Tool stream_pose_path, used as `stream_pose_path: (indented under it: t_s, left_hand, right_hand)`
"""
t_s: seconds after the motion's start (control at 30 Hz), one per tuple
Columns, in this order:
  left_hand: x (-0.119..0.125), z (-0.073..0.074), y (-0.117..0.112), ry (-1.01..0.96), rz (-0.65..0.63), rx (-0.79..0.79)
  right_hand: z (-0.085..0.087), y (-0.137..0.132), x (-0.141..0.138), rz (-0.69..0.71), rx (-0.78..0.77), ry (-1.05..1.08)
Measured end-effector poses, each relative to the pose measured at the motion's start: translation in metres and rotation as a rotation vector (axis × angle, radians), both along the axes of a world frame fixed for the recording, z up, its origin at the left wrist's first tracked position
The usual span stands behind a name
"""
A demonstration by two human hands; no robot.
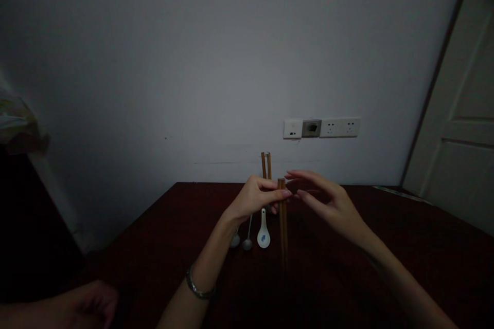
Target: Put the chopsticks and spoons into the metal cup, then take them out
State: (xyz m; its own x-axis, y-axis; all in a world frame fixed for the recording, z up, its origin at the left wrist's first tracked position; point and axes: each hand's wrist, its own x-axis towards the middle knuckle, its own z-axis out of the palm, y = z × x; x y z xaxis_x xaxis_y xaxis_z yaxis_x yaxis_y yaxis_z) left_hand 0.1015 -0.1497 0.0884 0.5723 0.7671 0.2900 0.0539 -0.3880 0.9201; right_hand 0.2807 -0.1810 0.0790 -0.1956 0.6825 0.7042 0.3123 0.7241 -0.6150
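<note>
My left hand (254, 198) pinches a pair of wooden chopsticks (283, 226) near their top ends, and they hang down upright. Close to the right of the chopsticks is my right hand (324, 198), its fingers and thumb apart with nothing between them. Beyond my left hand, two more chopsticks (266, 164) stand up; their lower ends are hidden. Below that hand lies a white spoon (263, 236) with a blue mark in its bowl. Left of it are two metal spoons, one (247, 243) in plain view and the other (235, 240) partly covered by my wrist.
All this is on a dark red table (185, 205) against a pale wall (216, 87). Sockets and a switch (322, 128) are on the wall. Another person's hand (94, 303) rests at the lower left. At the right is a door (463, 139).
</note>
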Motion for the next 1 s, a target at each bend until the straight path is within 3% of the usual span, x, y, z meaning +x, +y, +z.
stream_pose_path:
  t_s: [0.1, 0.23, 0.37, 0.67, 1.0]
  left_hand:
    - [0.0, 0.001, 0.001, -0.019, 0.038, -0.057]
    - [0.001, -0.001, 0.007, -0.066, 0.077, -0.081]
    - [0.001, -0.005, 0.011, -0.121, 0.109, -0.081]
    - [0.004, -0.011, 0.017, -0.158, 0.182, -0.127]
    - [0.006, -0.012, 0.014, -0.179, 0.143, -0.134]
  right_hand:
    - [0.001, 0.001, 0.005, -0.045, -0.198, 0.103]
    - [-0.005, 0.005, 0.001, 0.116, -0.491, 0.043]
    - [-0.012, 0.008, -0.012, 0.224, -0.615, 0.059]
    - [-0.023, 0.01, -0.026, 0.177, -0.636, 0.189]
    - [-0.025, 0.01, -0.03, 0.267, -0.701, 0.218]
